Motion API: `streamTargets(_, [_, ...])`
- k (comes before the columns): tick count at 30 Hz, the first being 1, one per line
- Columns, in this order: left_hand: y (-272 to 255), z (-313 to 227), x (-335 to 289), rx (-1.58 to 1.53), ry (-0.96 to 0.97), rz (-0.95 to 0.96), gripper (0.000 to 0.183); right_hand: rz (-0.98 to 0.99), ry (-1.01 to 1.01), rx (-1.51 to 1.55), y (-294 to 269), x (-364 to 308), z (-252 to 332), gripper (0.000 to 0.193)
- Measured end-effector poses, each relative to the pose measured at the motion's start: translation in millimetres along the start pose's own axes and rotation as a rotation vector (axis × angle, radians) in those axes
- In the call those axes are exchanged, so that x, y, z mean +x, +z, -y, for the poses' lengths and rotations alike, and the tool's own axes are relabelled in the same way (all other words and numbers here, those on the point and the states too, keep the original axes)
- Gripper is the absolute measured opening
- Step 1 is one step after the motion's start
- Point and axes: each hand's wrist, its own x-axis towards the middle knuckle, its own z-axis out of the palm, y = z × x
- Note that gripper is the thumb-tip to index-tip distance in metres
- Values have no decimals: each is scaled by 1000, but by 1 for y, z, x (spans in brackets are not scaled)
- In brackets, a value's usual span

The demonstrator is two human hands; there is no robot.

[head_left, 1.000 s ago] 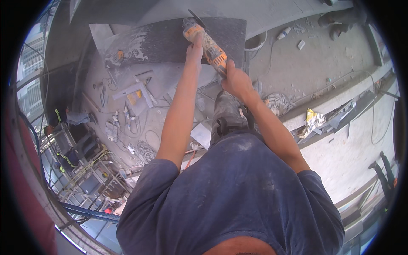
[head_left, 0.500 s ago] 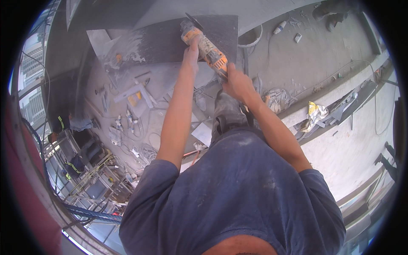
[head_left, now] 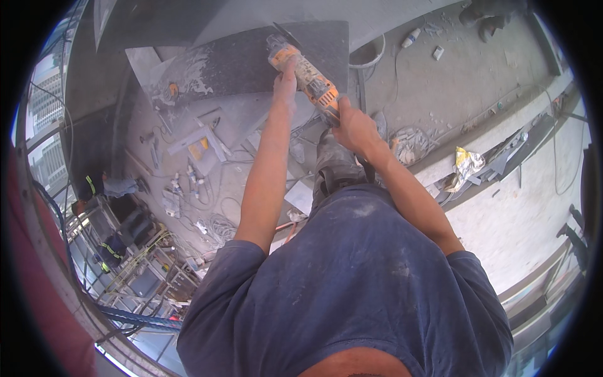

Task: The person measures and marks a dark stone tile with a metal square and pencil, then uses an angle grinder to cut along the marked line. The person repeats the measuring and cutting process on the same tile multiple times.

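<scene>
With both hands I hold a dusty orange and grey angle grinder (head_left: 309, 76). My left hand (head_left: 286, 80) grips its front body near the head, the fingers partly hidden by the tool. Around the rear end, my right hand (head_left: 355, 127) is closed. A thin disc (head_left: 286, 34) stands out edge-on from the grinder's head. It is over a dark slab (head_left: 242, 60) smeared with pale dust; whether disc and slab touch, I cannot tell.
A bucket (head_left: 369, 53) stands right of the slab. Cables and plugs (head_left: 193, 179) lie on the dusty floor at left, near an L-shaped frame (head_left: 200, 143). A crumpled bag (head_left: 465, 166) rests on the ledge at right. Two people (head_left: 113, 248) are at lower left.
The grinder and my hands stay almost in place. The whole view has shifted very slightly, and the grinder's disc looks thinner now.
</scene>
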Motion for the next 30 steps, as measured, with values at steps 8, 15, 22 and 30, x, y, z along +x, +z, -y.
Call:
streamTargets(8, [-4, -18, 16, 28, -16, -68, 111, -30, -37, -22, 4, 28, 12, 46])
streamTargets(15, [-10, -33, 45, 24, -74, -122, 117, 3, 9, -42, 4, 57, 28, 47])
streamTargets(22, [-6, -18, 14, 55, -78, -77, 117, -14, -23, -27, 3, 22, 13, 46])
streamTargets(30, [10, -11, -31, 99, -37, -77, 112, -16, 11, 6, 3, -13, 0, 44])
